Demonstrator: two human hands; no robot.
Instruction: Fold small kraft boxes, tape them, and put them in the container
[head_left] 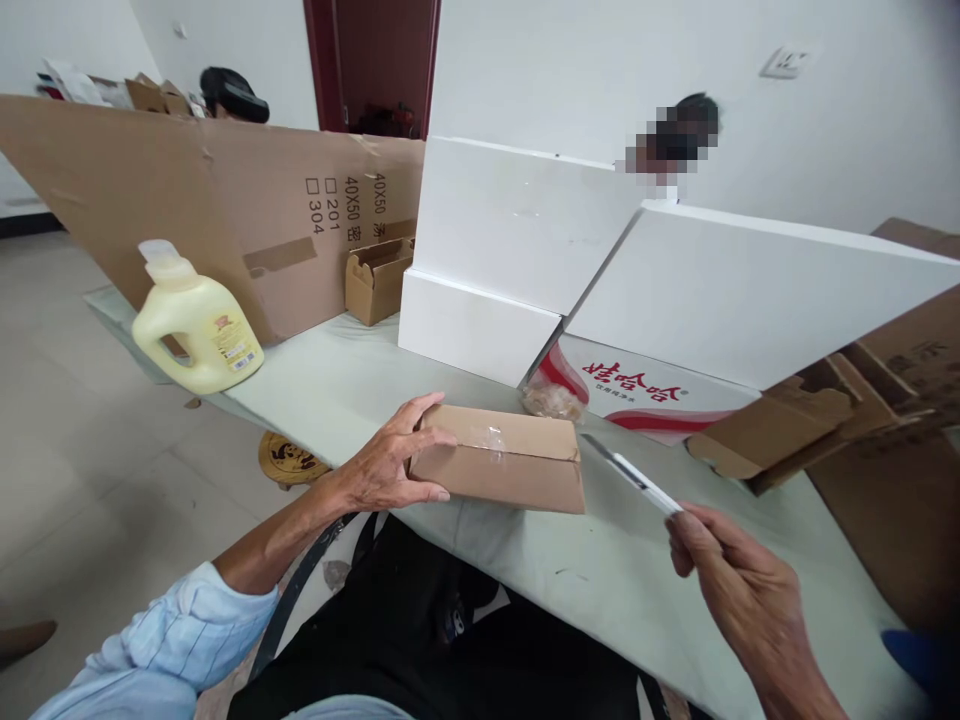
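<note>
A small brown cardboard box [517,475] with clear tape across its seam is near the front edge of the table. My left hand [394,455] grips its left end, thumb on the near side and fingers over the top. In my right hand [739,575] is a white utility knife [646,484], its blade extended and pointing up-left toward the box's right end. The blade and the box are apart. Behind the box lies a crumpled clump of clear, brownish plastic or tape [553,402].
White boxes [517,225] and a red-and-white carton [645,385] stand along the back. A yellow detergent bottle [199,325] is at left, before a large cardboard panel [247,200]. An open small carton [379,280] stands behind. Folded cardboard [780,420] lies right. People are beyond the boxes.
</note>
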